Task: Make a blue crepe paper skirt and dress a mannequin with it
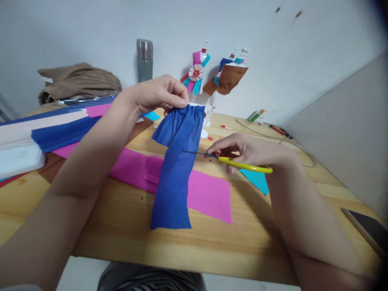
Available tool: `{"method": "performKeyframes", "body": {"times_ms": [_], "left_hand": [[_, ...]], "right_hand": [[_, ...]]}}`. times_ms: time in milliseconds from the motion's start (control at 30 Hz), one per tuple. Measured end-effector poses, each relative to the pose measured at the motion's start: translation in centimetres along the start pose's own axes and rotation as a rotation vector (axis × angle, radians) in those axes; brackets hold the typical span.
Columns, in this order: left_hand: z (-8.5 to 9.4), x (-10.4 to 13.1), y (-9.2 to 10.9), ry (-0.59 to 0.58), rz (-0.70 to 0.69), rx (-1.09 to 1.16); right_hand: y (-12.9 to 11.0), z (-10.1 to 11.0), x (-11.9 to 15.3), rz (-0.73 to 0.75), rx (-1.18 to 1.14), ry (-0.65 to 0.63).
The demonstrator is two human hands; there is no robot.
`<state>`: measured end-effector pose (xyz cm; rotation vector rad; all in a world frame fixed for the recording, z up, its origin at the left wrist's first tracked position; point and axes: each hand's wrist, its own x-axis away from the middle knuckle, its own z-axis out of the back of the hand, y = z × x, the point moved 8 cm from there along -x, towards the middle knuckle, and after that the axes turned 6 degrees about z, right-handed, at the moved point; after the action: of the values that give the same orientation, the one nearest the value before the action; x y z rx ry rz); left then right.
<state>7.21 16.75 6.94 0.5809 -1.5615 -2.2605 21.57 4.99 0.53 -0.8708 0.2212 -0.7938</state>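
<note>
My left hand (171, 95) pinches the gathered top of a blue crepe paper strip (177, 182), near a white edge that shows behind the folds. The strip hangs down over the table, with a shorter pleated flap at its upper left. In my right hand (239, 149) is a pair of scissors (245, 165) with yellow handles. Their dark blade points left and overlaps the strip about halfway down; whether it touches the paper I cannot tell. Behind the strip, a pink crepe paper strip (209, 198) lies on the wooden table (127, 238).
Two paper-decorated figures, one with a rosette (196, 72) and one with a brown skirt (232, 79), stand at the back. A flask (144, 60), brown cloth (81, 81) and a white box (21, 159) are leftward. A teal paper piece (256, 180), cable and phone (366, 226) lie rightward.
</note>
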Motion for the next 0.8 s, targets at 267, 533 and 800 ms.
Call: {"method": "performKeyframes", "body": {"times_ms": [267, 533, 800], "left_hand": [[0.0, 0.2, -0.2, -0.017, 0.033, -0.037], [0.3, 0.3, -0.2, -0.04, 0.022, -0.105], [0.2, 0.5, 0.4, -0.026, -0.001, -0.051]], "right_hand": [[1.1, 0.7, 0.7, -0.171, 0.037, 0.025], [0.8, 0.9, 1.0, -0.159, 0.002, 0.054], [-0.9, 0.1, 1.0, 0.07, -0.072, -0.133]]}}
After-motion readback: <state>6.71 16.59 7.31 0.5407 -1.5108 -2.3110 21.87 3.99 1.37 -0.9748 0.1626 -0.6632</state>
